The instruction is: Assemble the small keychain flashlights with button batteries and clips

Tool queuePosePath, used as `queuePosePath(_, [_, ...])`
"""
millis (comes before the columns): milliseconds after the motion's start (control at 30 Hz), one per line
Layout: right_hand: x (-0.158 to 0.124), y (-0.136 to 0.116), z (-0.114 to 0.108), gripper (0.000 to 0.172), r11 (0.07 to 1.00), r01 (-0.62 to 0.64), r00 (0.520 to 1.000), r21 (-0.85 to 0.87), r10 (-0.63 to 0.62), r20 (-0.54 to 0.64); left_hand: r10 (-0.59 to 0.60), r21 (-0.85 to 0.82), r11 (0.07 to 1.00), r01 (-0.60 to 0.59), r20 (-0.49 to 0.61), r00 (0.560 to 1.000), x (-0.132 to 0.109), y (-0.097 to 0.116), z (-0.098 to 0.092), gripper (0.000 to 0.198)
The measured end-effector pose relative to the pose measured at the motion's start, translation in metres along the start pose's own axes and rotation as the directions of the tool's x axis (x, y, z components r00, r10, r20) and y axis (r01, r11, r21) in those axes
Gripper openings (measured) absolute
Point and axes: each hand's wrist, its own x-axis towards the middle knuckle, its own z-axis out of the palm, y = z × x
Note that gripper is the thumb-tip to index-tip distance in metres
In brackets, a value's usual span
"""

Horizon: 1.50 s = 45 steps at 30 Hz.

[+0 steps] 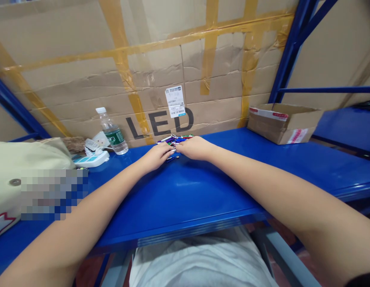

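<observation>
A small heap of slim, shiny pieces (182, 139) in purple, blue, green, red and silver lies at the back of the blue table (179, 199); their exact kind is too small to make out. At the heap's left front, my left hand (157, 156) has its fingers bent and drawn together. My right hand (198, 148) covers the right side of the heap, fingers curled downward and mostly hidden. The fingertips of both hands nearly meet over a silvery bit. A blue slim piece (171, 159) and a small round tan thing (177, 157) lie just in front.
A water bottle (114, 133) and a white power strip (92, 159) stand at the back left, near a pale green bag (32, 159). An open cardboard box (282, 125) sits at the right rear. Behind the table rises a large taped cardboard sheet (220, 107).
</observation>
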Motion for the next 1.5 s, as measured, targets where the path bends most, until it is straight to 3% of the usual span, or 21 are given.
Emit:
queuePosePath(133, [-0.002,-0.002,0.002,0.025,0.983,0.037,0.999,0.181,-0.037,-0.005,0.116,0.023,0.993,-0.115,-0.047,0.992,-0.002,0.000,0.003,0.027])
queuePosePath(233, [0.000,-0.002,0.009,0.027,0.857,0.021,0.998,0.516,0.009,-0.056,0.203,0.072,0.978,-0.195,-0.138,0.969,-0.003,0.000,0.002,0.026])
queuePosePath(300, [0.004,-0.003,0.014,0.028,0.630,-0.045,0.997,0.775,0.075,-0.002,0.269,0.142,0.959,-0.244,-0.205,0.941,-0.002,-0.001,-0.001,0.026])
queuePosePath(367, [0.006,-0.004,0.017,0.028,0.316,-0.156,0.986,0.936,0.106,0.129,0.330,0.233,0.933,-0.273,-0.254,0.909,-0.002,-0.001,-0.003,0.025])
queuePosePath(433, [0.007,-0.006,0.016,0.027,0.035,-0.249,0.968,0.968,0.051,0.248,0.372,0.312,0.907,-0.283,-0.276,0.886,-0.003,0.000,-0.005,0.025])
queuePosePath(500, [0.007,-0.008,0.013,0.029,-0.109,-0.308,0.952,0.945,-0.034,0.306,0.368,0.335,0.904,-0.267,-0.289,0.884,-0.004,0.000,-0.006,0.025])
queuePosePath(567, [0.007,-0.008,0.010,0.032,-0.082,-0.321,0.947,0.944,-0.027,0.320,0.313,0.275,0.933,-0.231,-0.303,0.900,-0.004,-0.001,-0.005,0.025])
queuePosePath(633, [0.007,-0.007,0.010,0.031,0.137,-0.261,0.963,0.956,0.099,0.249,0.234,0.167,0.968,-0.190,-0.312,0.921,-0.004,-0.002,-0.004,0.025])
queuePosePath(733, [0.008,-0.004,0.013,0.022,0.595,-0.096,0.979,0.798,0.202,-0.033,0.144,0.041,0.990,-0.139,-0.301,0.943,-0.003,-0.004,-0.002,0.025])
queuePosePath(767, [0.009,-0.003,0.014,0.020,0.687,-0.052,0.978,0.725,0.180,-0.101,0.126,0.021,0.992,-0.125,-0.296,0.947,-0.003,-0.004,-0.002,0.024])
queuePosePath(833, [0.009,-0.002,0.016,0.020,0.748,-0.008,0.980,0.664,0.137,-0.142,0.102,0.002,0.994,-0.106,-0.284,0.953,-0.003,-0.004,-0.001,0.024])
queuePosePath(900, [0.009,-0.002,0.018,0.022,0.699,-0.027,0.984,0.714,0.144,-0.103,0.103,0.001,0.994,-0.107,-0.285,0.953,-0.003,-0.003,0.001,0.024])
queuePosePath(967, [0.009,-0.003,0.017,0.025,0.573,-0.092,0.983,0.814,0.182,-0.016,0.127,0.020,0.992,-0.127,-0.309,0.942,-0.003,-0.002,0.003,0.024])
queuePosePath(1067, [0.009,-0.007,0.014,0.029,0.253,-0.216,0.968,0.943,0.182,0.173,0.185,0.089,0.983,-0.163,-0.370,0.910,-0.003,0.001,0.002,0.025])
queuePosePath(1133, [0.009,-0.009,0.009,0.030,-0.016,-0.270,0.959,0.963,0.090,0.270,0.252,0.172,0.965,-0.197,-0.405,0.879,-0.004,0.002,-0.002,0.024])
queuePosePath(1200, [0.008,-0.010,0.003,0.031,-0.258,-0.300,0.953,0.918,-0.037,0.301,0.340,0.286,0.930,-0.233,-0.420,0.841,-0.004,0.004,-0.007,0.021])
queuePosePath(1267, [0.008,-0.011,0.000,0.031,-0.405,-0.323,0.947,0.856,-0.134,0.293,0.407,0.390,0.887,-0.246,-0.412,0.815,-0.005,0.005,-0.011,0.020])
queuePosePath(1367, [0.009,-0.010,0.002,0.030,-0.433,-0.349,0.937,0.831,-0.161,0.310,0.396,0.419,0.882,-0.218,-0.405,0.824,-0.006,0.005,-0.011,0.020])
queuePosePath(1433, [0.011,-0.010,0.007,0.032,-0.350,-0.365,0.930,0.863,-0.103,0.352,0.340,0.354,0.914,-0.199,-0.398,0.852,-0.006,0.004,-0.006,0.021])
queuePosePath(1500, [0.014,-0.011,0.012,0.034,-0.205,-0.388,0.918,0.898,-0.001,0.396,0.290,0.276,0.941,-0.193,-0.369,0.883,-0.005,0.004,-0.001,0.021])
